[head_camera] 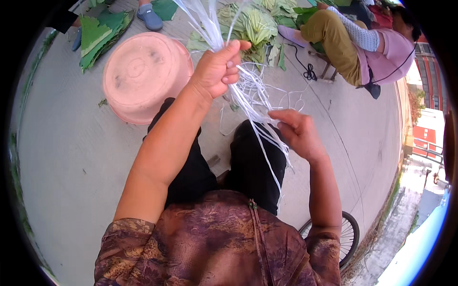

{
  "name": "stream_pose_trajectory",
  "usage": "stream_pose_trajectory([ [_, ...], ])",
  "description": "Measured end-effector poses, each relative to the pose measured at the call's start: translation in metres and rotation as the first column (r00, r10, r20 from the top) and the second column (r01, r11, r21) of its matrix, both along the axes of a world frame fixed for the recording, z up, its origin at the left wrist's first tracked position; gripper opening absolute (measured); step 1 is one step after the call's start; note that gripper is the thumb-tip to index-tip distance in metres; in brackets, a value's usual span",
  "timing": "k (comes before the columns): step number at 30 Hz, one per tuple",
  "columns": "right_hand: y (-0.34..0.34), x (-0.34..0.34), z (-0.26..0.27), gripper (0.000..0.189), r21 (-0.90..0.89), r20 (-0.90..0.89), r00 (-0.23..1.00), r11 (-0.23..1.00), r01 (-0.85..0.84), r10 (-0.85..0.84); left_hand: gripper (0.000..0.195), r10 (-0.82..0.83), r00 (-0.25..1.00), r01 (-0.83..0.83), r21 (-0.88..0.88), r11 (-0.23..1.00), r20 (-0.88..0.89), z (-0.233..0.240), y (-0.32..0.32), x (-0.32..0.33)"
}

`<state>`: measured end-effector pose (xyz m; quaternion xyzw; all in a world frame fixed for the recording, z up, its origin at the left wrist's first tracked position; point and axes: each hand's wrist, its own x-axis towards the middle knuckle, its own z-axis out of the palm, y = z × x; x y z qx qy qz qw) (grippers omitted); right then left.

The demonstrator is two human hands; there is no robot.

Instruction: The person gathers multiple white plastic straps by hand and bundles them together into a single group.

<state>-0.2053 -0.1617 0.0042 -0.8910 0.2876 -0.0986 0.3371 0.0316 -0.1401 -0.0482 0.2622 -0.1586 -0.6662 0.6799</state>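
My left hand (220,69) is closed around a bundle of thin white plastic strands (209,26). Above the fist the bundle fans out towards the top of the picture. Below it, the loose ends (264,130) trail over my right knee. Beside these ends is my right hand (300,130), fingers bent and index fingertip at the strands. Whether it pinches one cannot be made out. A tangle of more white strands (252,84) lies on the concrete behind the bundle.
A pink plastic basin (139,71) rests upside down at the left. Big green leaves (256,26) lie ahead, with a leaf stack (102,37) at upper left. Another person (340,46) sits at upper right near a black cord (309,73). A spoked wheel (349,236) stands at lower right.
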Motion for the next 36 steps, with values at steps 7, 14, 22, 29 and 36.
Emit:
stream_pose_trajectory([
  [7, -0.078, -0.021, 0.031, 0.029, -0.273, -0.091, 0.928, 0.905, 0.326, -0.361, 0.030, 0.158, 0.987, -0.159, 0.058, 0.986, 0.024, -0.015, -0.001, 0.025],
  [14, -0.110, -0.066, 0.021, 0.019, -0.054, 0.108, 0.878, 0.879, 0.473, -0.466, 0.035, 0.082, 0.899, -0.139, -0.105, 0.985, -0.429, -0.022, -0.006, 0.033],
  [22, -0.108, -0.077, 0.021, 0.016, 0.196, 0.061, 0.836, 0.828, 0.525, -0.545, 0.034, -0.039, 0.904, -0.020, -0.133, 0.991, -0.426, -0.024, -0.011, 0.045],
  [29, -0.053, -0.123, 0.059, 0.016, 0.293, -0.130, 0.877, 0.827, 0.479, -0.462, 0.030, -0.049, 0.900, -0.028, -0.170, 0.985, -0.432, -0.020, 0.017, 0.079],
  [36, 0.049, -0.264, 0.015, 0.020, 0.438, -0.502, 0.509, 0.302, 0.847, -0.699, 0.020, -0.241, 0.847, 0.104, -0.296, 0.949, -0.473, 0.011, 0.023, 0.036],
])
